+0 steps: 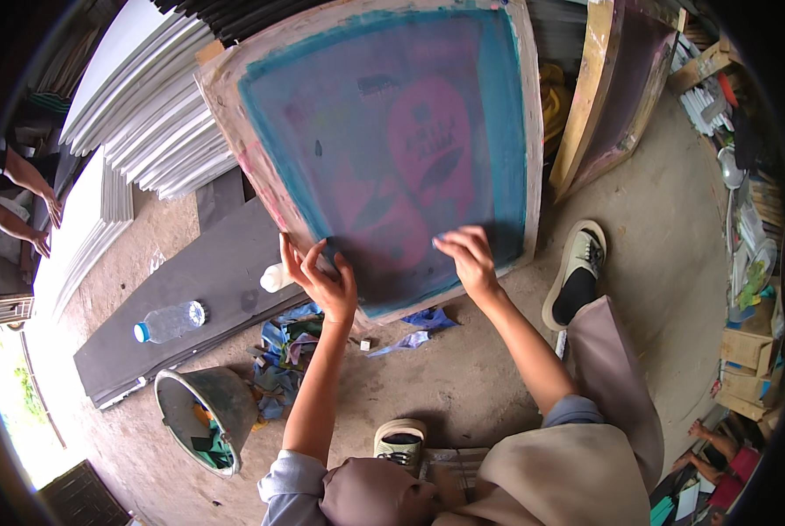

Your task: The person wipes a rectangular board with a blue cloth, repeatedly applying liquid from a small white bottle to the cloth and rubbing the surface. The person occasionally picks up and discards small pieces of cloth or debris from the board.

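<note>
A wooden-framed printing screen [366, 158] leans in front of me, its mesh bordered in blue with pink shapes in the middle. By the screen's lower left edge, my left hand [325, 285] curls its fingers round a white cylindrical thing [274, 278], whose rounded end sticks out to the left. My right hand [470, 263] is over the lower part of the mesh, its fingers pinched together. Whatever is between those fingertips is too small to make out, and I cannot tell whether they touch the mesh.
Coloured rags [280, 368] lie below the screen, beside a tilted bucket [208, 421]. A clear bottle [171, 322] lies on dark boards [129, 359] at the left. White sheets [147, 96] are stacked behind; another framed screen [616, 114] leans at right. Other people's hands [37, 206] show far left.
</note>
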